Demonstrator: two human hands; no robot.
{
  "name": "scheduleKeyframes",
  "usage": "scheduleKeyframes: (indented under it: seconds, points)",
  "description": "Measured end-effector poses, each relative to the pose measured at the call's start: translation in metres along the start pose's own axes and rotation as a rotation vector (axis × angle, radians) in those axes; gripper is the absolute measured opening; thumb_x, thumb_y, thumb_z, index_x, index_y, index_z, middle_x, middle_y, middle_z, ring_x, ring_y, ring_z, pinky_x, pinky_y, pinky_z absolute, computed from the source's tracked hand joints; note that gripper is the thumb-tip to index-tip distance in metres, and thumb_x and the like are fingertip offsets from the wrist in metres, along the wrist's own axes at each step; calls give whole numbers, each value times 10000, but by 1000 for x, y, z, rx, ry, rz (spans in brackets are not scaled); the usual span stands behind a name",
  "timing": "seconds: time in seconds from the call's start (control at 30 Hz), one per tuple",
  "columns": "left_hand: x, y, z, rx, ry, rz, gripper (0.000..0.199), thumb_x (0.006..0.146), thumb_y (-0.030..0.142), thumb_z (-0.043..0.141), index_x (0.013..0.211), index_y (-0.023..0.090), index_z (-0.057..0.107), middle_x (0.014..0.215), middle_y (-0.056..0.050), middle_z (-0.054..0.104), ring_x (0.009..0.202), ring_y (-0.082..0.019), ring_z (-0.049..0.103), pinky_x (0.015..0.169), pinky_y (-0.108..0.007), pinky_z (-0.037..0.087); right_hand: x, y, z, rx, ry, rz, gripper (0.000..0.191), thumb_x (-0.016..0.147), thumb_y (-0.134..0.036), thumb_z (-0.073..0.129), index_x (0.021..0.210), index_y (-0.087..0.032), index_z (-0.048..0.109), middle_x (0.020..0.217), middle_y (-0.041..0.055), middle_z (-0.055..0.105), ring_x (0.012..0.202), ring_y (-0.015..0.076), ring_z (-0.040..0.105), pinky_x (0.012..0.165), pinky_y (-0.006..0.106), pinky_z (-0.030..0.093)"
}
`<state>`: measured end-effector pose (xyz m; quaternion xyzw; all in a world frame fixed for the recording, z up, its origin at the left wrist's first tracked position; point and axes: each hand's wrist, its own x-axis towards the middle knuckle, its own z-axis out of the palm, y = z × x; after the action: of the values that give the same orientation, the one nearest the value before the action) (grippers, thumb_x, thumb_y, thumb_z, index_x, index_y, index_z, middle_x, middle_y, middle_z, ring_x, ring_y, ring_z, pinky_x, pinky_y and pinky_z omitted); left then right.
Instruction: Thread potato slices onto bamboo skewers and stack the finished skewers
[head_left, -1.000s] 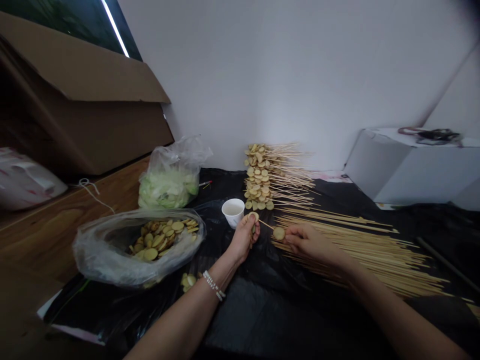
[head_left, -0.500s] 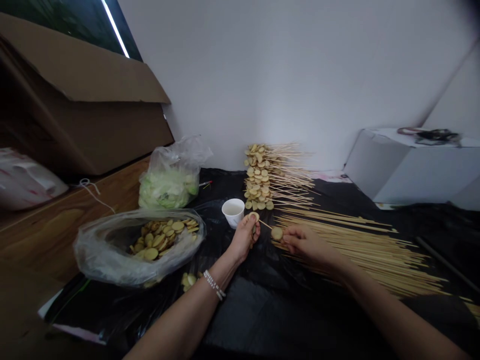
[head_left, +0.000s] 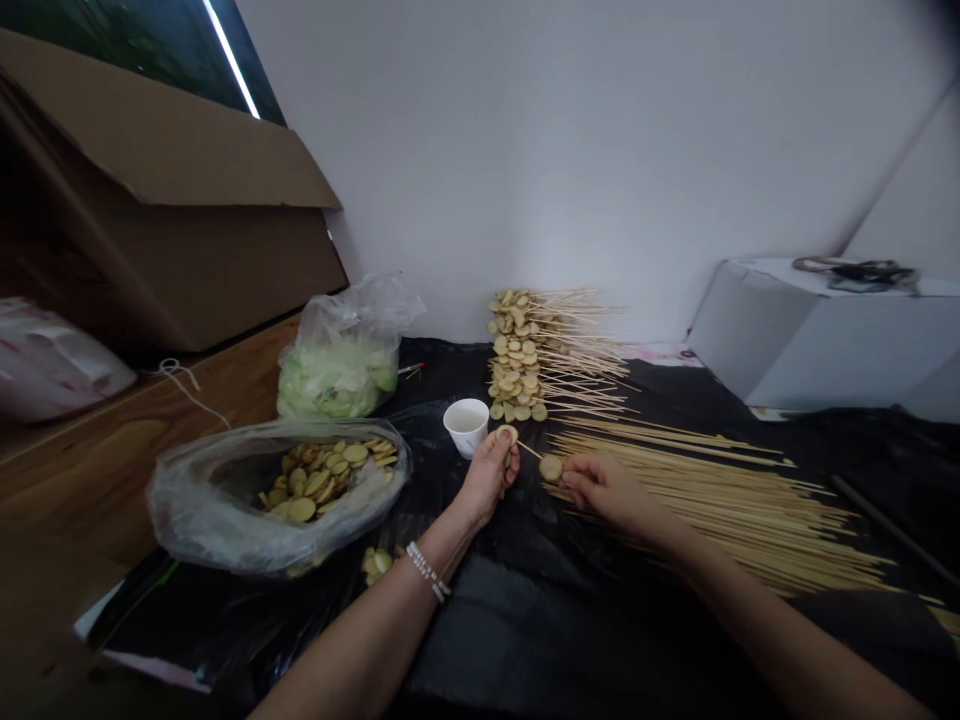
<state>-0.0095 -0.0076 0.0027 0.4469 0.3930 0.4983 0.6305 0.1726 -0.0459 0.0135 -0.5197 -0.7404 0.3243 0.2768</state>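
My left hand [head_left: 491, 470] is closed on a potato slice [head_left: 509, 434], with more slices partly hidden under its fingers. From that slice a thin wooden skewer [head_left: 530, 450] runs right to a second potato slice [head_left: 551, 468]. My right hand [head_left: 600, 487] is closed, its fingertips at that second slice and the skewer. A white paper cup [head_left: 466, 428] stands just left of my left hand. Behind the hands lies a stack of skewered potato slices [head_left: 517, 350]. Bare wooden skewers [head_left: 735, 510] are spread beneath and right of my right hand.
An open plastic bag [head_left: 225, 530] of potato slices [head_left: 322, 475] lies at left. Behind it stands a clear bag of pale green vegetable pieces [head_left: 337, 375]. A few slices [head_left: 377, 563] lie near my left wrist. A cardboard box [head_left: 225, 260] and a white box [head_left: 810, 330] flank the wall.
My right hand and the slice at its fingertips have shifted slightly left, nearer my left hand. My left hand stays about where it was.
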Motion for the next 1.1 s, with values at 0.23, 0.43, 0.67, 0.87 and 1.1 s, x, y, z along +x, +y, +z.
scheduleKeyframes:
  seconds: [0.23, 0.43, 0.67, 0.87, 1.1]
  points:
    - [-1, 0, 2, -3, -1, -3, 351, 780, 523, 564, 750, 187, 468, 552, 54, 452, 431, -42, 369, 395, -141, 248, 0, -1, 1, -253, 161, -142, 221, 849, -218, 389, 658, -196, 496, 660, 39, 572, 622, 142, 485, 592, 250, 325]
    - [-1, 0, 2, 38, -24, -8, 379, 788, 556, 532, 752, 185, 463, 538, 55, 449, 414, -45, 353, 382, -153, 219, 2, -2, 2, 23, 22, 19, 240, 841, -278, 402, 632, -200, 490, 535, -16, 504, 500, 121, 421, 512, 238, 298]
    - [-5, -5, 10, 130, -137, -23, 415, 803, 594, 477, 748, 183, 464, 539, 49, 468, 382, -46, 345, 373, -177, 195, 1, -10, 3, -125, 150, -116, 261, 856, -232, 407, 605, -199, 475, 566, -10, 511, 563, 126, 457, 565, 244, 304]
    - [-4, -3, 10, 213, -119, 42, 467, 797, 640, 438, 731, 180, 483, 534, 39, 479, 377, -55, 353, 359, -188, 195, 1, -15, -4, -110, 164, -109, 253, 851, -243, 422, 605, -205, 465, 539, -26, 484, 534, 119, 431, 548, 242, 292]
    - [-5, -2, 9, 232, -137, 50, 449, 830, 601, 420, 712, 174, 494, 532, 37, 462, 375, -51, 314, 358, -190, 181, 3, -7, -3, 107, 65, -16, 239, 834, -296, 440, 622, -197, 491, 545, -34, 492, 535, 113, 443, 539, 232, 332]
